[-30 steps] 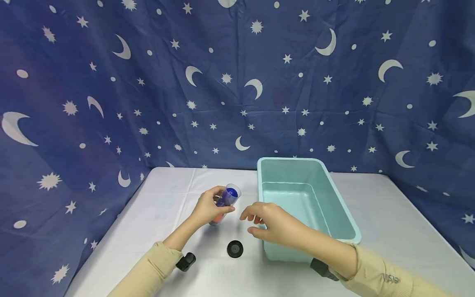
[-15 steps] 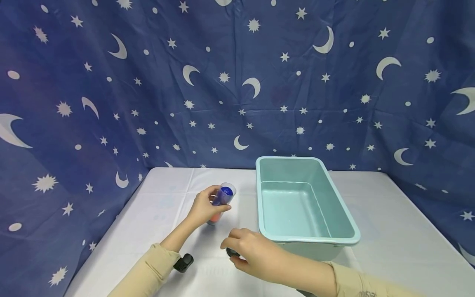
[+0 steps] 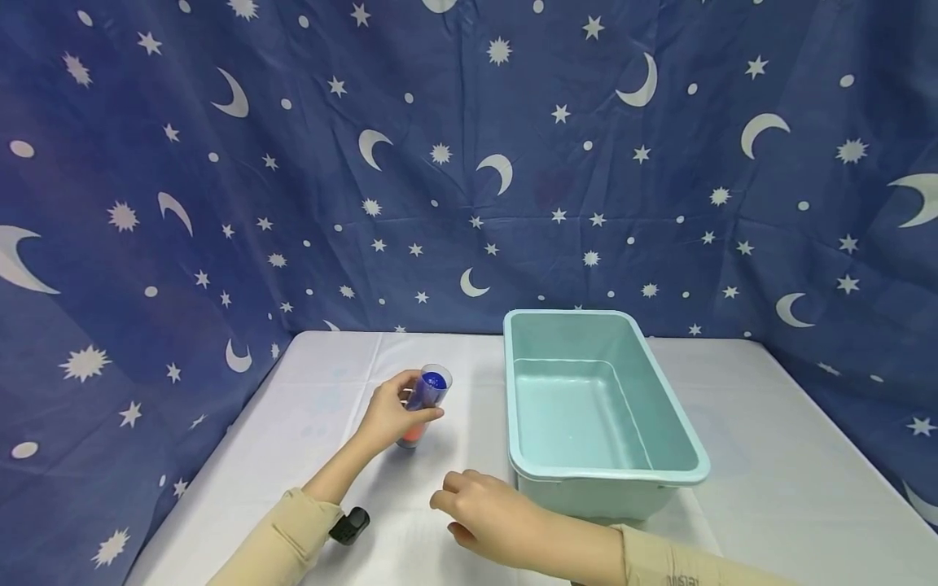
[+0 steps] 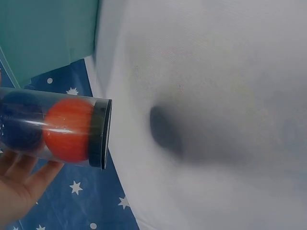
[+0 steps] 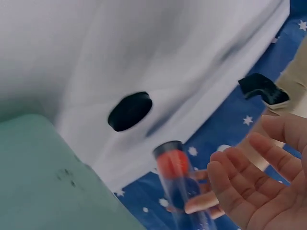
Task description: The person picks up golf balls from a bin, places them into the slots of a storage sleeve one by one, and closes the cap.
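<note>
Gripping a clear tube (image 3: 421, 400), a person's left hand (image 3: 388, 417) holds it tilted over the left-centre part of a white-covered worktop (image 3: 330, 399), its uncapped mouth leaning toward the far edge. A blue ball (image 3: 435, 380) sits uppermost inside, with an orange ball (image 3: 414, 432) below. To the tube's right, a pale aqua bin (image 3: 593, 495) reaches the worktop's far edge. The right hand (image 3: 493, 517), fingers bent downward, is just off the bin's near left corner; from this head view, what lies beneath it cannot be told. A black wrist device (image 3: 349, 526) shows by the left sleeve (image 3: 282, 533), and a dark blue curtain (image 3: 440, 203) of moons and stars rises behind.

From the left wrist, the left fingers support the tube's wall, the two balls lie side by side, and a black end cap (image 4: 99, 134) closes the end nearest the orange one. A blurred shadow (image 4: 165, 129) falls on the white cloth.

Seen from the right wrist, the right hand's palm is bare, its fingers loosely curved around nothing. A round black cap (image 5: 129, 111) rests on the cloth, apart from those fingers, between bin and tube.
</note>
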Motion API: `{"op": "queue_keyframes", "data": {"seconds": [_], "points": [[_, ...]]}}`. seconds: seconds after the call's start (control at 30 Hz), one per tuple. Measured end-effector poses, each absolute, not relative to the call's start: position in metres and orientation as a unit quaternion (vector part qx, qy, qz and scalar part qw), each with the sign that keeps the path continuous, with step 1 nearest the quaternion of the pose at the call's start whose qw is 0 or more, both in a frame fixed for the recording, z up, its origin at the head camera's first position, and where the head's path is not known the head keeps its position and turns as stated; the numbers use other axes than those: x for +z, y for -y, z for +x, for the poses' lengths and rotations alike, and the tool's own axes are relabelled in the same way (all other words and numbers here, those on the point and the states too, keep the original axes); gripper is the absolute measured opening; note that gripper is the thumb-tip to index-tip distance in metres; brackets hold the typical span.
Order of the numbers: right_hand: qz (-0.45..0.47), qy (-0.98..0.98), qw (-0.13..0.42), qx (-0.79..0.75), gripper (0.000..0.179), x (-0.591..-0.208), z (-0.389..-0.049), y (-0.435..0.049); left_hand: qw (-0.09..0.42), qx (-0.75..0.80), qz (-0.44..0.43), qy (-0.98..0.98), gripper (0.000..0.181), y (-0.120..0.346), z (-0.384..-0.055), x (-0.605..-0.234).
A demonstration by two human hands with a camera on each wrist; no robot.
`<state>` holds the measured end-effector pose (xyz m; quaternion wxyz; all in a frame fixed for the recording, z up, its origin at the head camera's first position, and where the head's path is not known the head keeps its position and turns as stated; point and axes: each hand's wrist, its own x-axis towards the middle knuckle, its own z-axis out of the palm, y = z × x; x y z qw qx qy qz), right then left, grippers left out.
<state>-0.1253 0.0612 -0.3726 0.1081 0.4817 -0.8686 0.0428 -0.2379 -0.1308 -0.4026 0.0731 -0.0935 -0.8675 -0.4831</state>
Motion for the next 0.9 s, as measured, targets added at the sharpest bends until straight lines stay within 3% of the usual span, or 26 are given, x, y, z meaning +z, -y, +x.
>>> {"op": "queue_keyframes", "data": {"seconds": [0.2, 0.73, 0.9], "points": [[0.453, 0.888, 0.076, 0.006, 0.028, -0.386, -0.133, -0.051, 0.076, -0.487, -0.086, 0.866, 0.059, 0.132, -0.236, -0.403], [0.365, 0.929, -0.030, -0.044, 0.062, -0.417, -0.153, -0.041, 0.070, -0.512, -0.087, 0.851, 0.058, 0.137, -0.234, -0.408], [0.341, 0.937, -0.059, -0.044, 0.062, -0.422, -0.156, -0.040, 0.072, -0.515, -0.075, 0.851, 0.057, 0.138, -0.232, -0.410]]}}
